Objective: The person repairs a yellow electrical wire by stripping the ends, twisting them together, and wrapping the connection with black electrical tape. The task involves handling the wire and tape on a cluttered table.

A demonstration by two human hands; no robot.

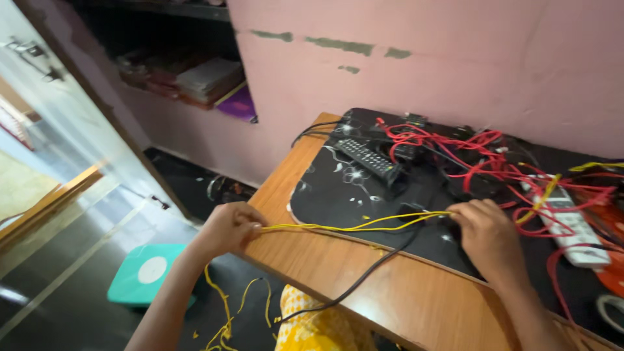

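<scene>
A bundle of thin yellow wires [344, 225] is stretched taut between my two hands above a wooden table [364, 286]. My left hand [229, 227] grips one end at the table's left edge, and loose yellow ends hang down below it toward the floor. My right hand [487, 235] pinches the other end over a black mat [331, 192]. A black cable [364, 276] runs across the table edge under the yellow wires.
A tangle of red wires [468, 153], a black remote-like device [370, 159] and a white power strip [565, 224] lie on the mat. A pink wall stands behind. A shelf with books [208, 78] is at upper left. A teal stool [148, 273] sits on the floor.
</scene>
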